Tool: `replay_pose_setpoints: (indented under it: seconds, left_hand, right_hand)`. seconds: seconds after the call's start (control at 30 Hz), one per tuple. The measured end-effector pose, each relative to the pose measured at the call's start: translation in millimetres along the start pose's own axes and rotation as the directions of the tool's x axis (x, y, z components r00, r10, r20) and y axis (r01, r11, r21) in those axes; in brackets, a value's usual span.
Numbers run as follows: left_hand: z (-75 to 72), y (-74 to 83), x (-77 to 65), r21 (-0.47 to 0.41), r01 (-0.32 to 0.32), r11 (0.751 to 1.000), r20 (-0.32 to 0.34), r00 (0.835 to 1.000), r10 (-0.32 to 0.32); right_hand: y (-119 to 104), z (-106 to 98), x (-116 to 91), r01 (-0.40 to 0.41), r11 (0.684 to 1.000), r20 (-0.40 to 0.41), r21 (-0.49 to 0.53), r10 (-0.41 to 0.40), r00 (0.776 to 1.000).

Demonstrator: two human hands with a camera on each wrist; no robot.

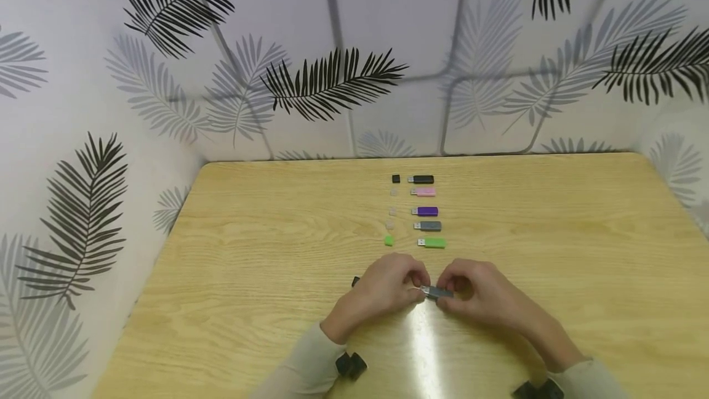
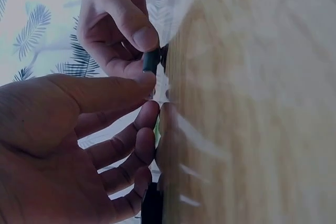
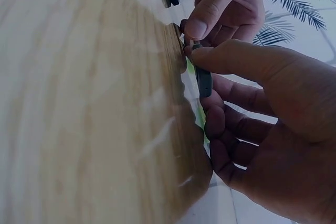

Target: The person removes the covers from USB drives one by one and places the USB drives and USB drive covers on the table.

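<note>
A grey USB stick [image 1: 440,292] is held between both hands just above the tabletop, its connector toward the left. My right hand [image 1: 483,293] pinches the body with thumb and fingers. At the connector end, the thumb and fingertips of my left hand [image 1: 384,285] pinch the tip; whether a clear cap sits there I cannot tell. The right wrist view shows the dark grey body of the stick [image 3: 203,81] under the right thumb. In the left wrist view the same stick [image 2: 151,60] spans the two hands. A small black thing [image 1: 356,281] lies half hidden behind the left hand.
Beyond the hands, several USB sticks lie in a column: black [image 1: 423,179], pink [image 1: 425,192], purple [image 1: 428,211], grey [image 1: 430,226] and green [image 1: 434,242]. Left of them are a black cap [image 1: 396,178], clear caps [image 1: 390,225] and a green cap [image 1: 388,241]. The wooden table [image 1: 249,251] meets a leaf-patterned wall.
</note>
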State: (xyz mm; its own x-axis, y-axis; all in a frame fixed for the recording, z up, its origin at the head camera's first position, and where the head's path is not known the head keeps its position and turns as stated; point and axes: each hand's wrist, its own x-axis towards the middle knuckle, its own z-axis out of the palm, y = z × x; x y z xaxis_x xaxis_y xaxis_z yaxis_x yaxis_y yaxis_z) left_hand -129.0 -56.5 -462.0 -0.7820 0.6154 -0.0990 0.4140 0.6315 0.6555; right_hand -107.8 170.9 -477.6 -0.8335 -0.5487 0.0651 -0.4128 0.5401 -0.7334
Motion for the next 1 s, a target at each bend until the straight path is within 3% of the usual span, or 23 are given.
replay_pose_setpoints:
  seconds: [0.17, 0.37, 0.67, 0.8, 1.0]
  left_hand:
    - [-3.5, -0.6, 0.1, -0.073, 0.009, 0.997, -0.009, 1.0, -0.009]
    - [-3.4, -4.4, 2.0, -0.152, -0.025, 0.988, -0.048, 0.999, 0.018]
    - [-10.6, -14.2, 2.4, -0.308, -0.09, 0.947, -0.123, 0.991, 0.055]
    - [-14.3, -16.6, 1.9, -0.376, -0.111, 0.92, -0.156, 0.986, 0.056]
    - [-21.8, -16.9, 0.5, -0.375, -0.149, 0.915, -0.256, 0.965, 0.053]
  right_hand:
    - [0.9, -0.3, 1.3, 0.006, 1.0, -0.024, 0.017, -0.006, 1.0]
    - [1.0, 0.0, 2.1, 0.015, 0.999, -0.06, 0.03, -0.013, 0.998]
    - [-2.5, -3.6, 14.3, 0.087, 0.996, -0.151, 0.012, -0.085, 0.985]
    - [-5.6, -11.0, 21.2, 0.097, 0.995, -0.148, -0.017, -0.098, 0.984]
    - [-15.6, -26.6, 34.9, 0.092, 0.995, -0.101, -0.038, -0.095, 0.99]
